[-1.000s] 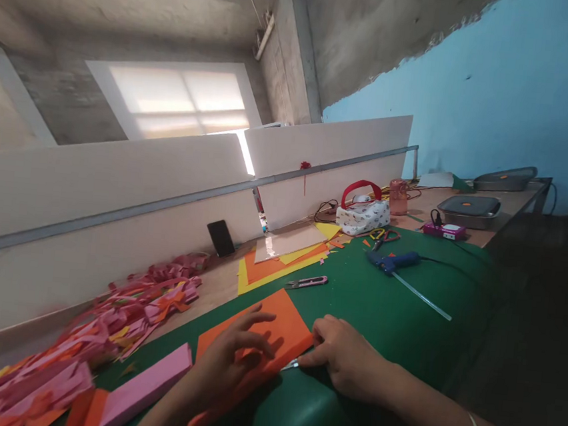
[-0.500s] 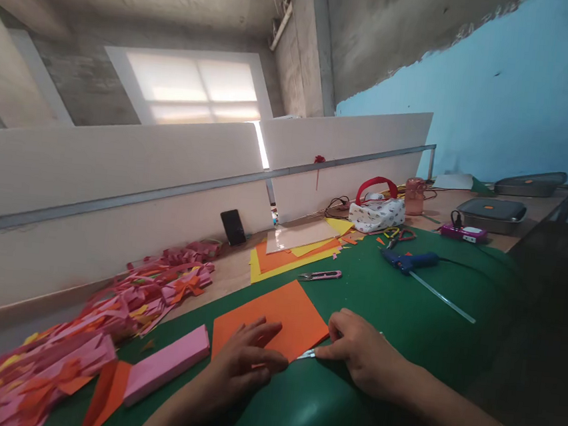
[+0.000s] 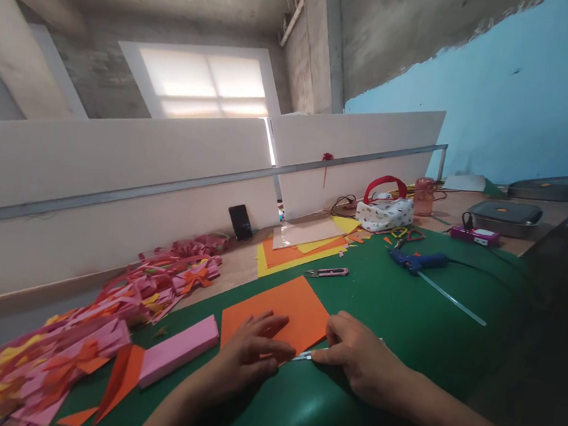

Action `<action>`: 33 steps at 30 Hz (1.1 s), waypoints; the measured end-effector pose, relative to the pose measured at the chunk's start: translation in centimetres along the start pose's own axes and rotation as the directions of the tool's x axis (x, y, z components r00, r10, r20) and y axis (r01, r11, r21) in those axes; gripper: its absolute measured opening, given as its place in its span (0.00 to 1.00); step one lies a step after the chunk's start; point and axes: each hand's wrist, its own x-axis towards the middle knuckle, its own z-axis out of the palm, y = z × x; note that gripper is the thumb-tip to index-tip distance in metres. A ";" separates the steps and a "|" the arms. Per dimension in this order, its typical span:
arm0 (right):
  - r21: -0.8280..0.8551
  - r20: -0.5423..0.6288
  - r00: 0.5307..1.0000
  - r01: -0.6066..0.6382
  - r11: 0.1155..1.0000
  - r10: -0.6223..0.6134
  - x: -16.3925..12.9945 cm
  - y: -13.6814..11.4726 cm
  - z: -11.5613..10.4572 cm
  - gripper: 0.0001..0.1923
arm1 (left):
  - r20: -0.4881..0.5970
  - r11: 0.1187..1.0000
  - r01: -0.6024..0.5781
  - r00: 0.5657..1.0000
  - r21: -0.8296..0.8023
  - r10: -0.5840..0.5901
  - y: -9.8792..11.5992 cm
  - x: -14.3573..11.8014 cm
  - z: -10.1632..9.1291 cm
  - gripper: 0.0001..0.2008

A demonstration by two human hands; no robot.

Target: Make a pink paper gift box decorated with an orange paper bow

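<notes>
Head view: flat, sharp-cornered orange sheet (image 3: 299,308) under spread, empty left hand (image 3: 252,350); right hand (image 3: 363,356) curled round silvery tool (image 3: 303,356).

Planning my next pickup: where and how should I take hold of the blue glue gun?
Best, I'd judge, by its handle, gripped across from above right: the glue gun lies on the green mat, handle pointing right, away from the nozzle end. Keep clear of the glue stick slanting out toward the near right.
</notes>
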 end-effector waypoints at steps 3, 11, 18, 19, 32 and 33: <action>0.013 0.001 1.000 0.005 1.000 -0.005 0.3 -0.4 0.4 0.14 | 0.004 1.000 -0.002 1.000 -0.012 0.002 0.1 -0.2 0.0 0.19; 0.012 -0.010 0.999 0.031 0.999 -0.031 0.8 -1.1 1.0 0.12 | -0.022 0.999 -0.029 0.999 -0.024 0.028 -0.3 -0.4 0.2 0.19; 0.000 0.006 1.000 0.022 1.000 -0.022 1.1 -1.3 1.1 0.13 | -0.069 0.995 -0.034 0.997 -0.092 0.028 -0.2 -0.5 0.4 0.16; 0.002 0.008 1.000 0.028 1.000 -0.028 1.1 -1.3 1.1 0.13 | -0.085 0.993 -0.036 0.996 -0.113 0.027 0.0 -0.6 0.3 0.15; 0.005 0.054 0.999 0.004 1.000 -0.005 0.8 -1.4 0.9 0.13 | 0.097 0.992 0.051 0.995 -0.117 -0.039 -0.4 -3.9 -2.6 0.14; 0.007 0.052 0.999 0.002 1.000 -0.002 0.8 -1.4 0.9 0.12 | 0.102 0.992 0.054 0.994 -0.112 -0.043 -0.6 -4.0 -2.6 0.16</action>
